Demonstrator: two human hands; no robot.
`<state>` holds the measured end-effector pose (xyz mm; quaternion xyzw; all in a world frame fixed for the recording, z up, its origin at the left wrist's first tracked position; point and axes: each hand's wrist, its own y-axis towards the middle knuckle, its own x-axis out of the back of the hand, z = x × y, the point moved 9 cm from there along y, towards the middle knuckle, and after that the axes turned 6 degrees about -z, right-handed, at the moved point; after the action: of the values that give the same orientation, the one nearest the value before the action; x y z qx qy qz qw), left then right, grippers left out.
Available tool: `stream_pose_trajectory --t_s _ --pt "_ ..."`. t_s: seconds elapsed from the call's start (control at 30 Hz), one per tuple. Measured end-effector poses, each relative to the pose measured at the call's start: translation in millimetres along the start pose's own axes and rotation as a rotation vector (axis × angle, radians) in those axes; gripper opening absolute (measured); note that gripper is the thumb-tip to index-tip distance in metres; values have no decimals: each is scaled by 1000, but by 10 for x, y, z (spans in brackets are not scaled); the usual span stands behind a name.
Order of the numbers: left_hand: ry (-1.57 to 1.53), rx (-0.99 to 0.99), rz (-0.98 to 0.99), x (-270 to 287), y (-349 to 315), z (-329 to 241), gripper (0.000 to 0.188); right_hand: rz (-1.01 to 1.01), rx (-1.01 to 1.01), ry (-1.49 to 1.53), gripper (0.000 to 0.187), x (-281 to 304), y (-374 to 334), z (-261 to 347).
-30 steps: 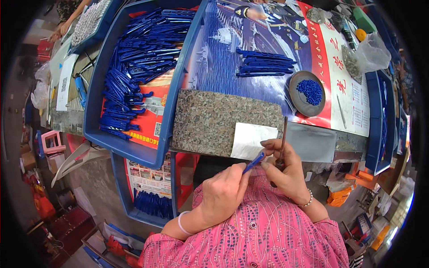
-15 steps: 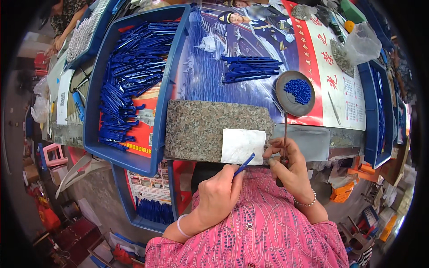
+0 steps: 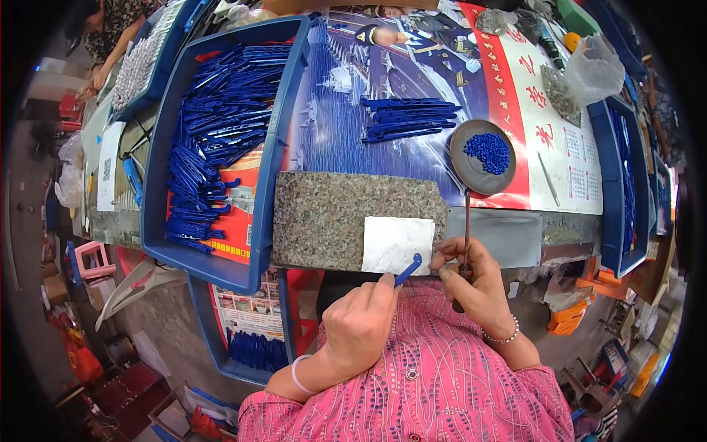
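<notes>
**Blue piece turned, hook end now showing**

Left hand (image 3: 359,324) pinches the blue piece (image 3: 407,271), tip by the white paper's (image 3: 390,239) lower edge. It's come clear of the right hand (image 3: 475,280), which keeps the thin-shafted tool (image 3: 467,228) gripped; can't tell if its fingertips pinch anything. Looks like reorienting, not release.
</notes>
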<state>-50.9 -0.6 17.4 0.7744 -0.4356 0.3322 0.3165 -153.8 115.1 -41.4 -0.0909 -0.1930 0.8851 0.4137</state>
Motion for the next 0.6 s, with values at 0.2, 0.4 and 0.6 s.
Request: stream_pose_trajectory --t_s 0.2,0.4,0.6 --pt "17 -5 6 18 -4 0 23 0 -18 4 29 -26 0 -8" --pt "-41 28 9 -6 -10 62 20 6 -39 -21 18 -38 -28 3" --pt "-686 510 248 -569 -265 518 14 51 185 111 20 -28 -35 141"
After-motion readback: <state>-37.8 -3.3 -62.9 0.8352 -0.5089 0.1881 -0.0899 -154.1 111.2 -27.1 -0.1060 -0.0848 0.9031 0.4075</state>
